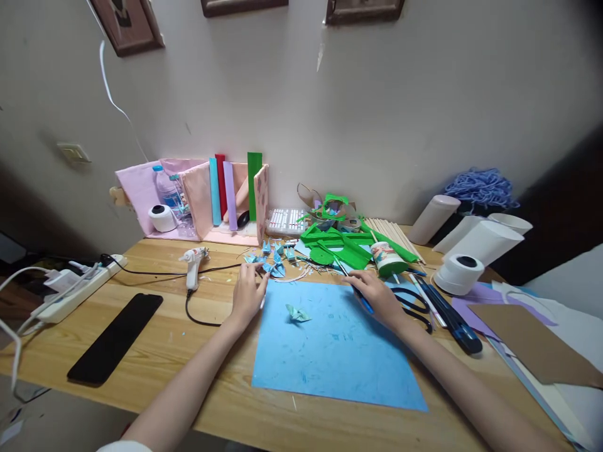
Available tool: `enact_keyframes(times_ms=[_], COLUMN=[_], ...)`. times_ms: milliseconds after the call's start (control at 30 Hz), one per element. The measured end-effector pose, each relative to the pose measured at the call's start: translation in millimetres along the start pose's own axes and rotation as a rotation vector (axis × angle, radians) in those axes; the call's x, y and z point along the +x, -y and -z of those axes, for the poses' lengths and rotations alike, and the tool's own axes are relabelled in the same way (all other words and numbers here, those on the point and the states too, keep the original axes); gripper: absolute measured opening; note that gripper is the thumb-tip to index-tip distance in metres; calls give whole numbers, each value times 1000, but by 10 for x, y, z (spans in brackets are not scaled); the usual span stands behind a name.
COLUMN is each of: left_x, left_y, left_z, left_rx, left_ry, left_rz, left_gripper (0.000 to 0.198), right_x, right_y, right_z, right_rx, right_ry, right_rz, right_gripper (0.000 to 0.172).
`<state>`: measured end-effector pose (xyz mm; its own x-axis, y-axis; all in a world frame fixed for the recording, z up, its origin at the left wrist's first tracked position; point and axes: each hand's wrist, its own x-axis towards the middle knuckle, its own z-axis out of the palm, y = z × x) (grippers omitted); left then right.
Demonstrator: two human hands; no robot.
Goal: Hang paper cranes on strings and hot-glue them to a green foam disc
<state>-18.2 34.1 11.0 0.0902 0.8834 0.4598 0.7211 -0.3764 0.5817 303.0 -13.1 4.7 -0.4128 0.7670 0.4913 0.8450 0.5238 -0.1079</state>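
Observation:
A blue sheet of paper lies on the wooden table in front of me, with a small pale green folded paper piece on it. At the sheet's upper left corner, my left hand rests with its fingers stretched loosely, next to several small blue folded paper pieces. My right hand is over the sheet's upper right part, its fingers closed around a slim tool with a blue end. The fingers hide part of that tool, so its exact kind is unclear. Black loop handles lie beside my right wrist.
Green paper scraps and a decorated cup lie beyond the sheet. A glue gun, phone and power strip are left. A utility knife, white rolls and cardboard are right.

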Motion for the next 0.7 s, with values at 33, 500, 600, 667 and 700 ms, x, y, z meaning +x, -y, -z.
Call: enact_keyframes(times_ms=[33,500,600,667,700], left_x=[20,41,93,148,178], left_y=[45,33,23,-2,-13], left_z=[-18,78,10,-57,-86], left_rx=[32,26,37,58,72], left_ry=[-3,33,23,30,33], left_rz=[13,60,50,36,33], left_gripper=[26,21,21,19,16], right_x=[-18,466,833,1049,1127], right_y=[-81,-113,200,403,491], right_z=[18,0,-137,-215,-229], right_rx=[-47,42,288,379,426], right_ry=[53,92,125,156,195], right_rz=[-30,-55,0,28,44], right_gripper=[42,28,22,19,17])
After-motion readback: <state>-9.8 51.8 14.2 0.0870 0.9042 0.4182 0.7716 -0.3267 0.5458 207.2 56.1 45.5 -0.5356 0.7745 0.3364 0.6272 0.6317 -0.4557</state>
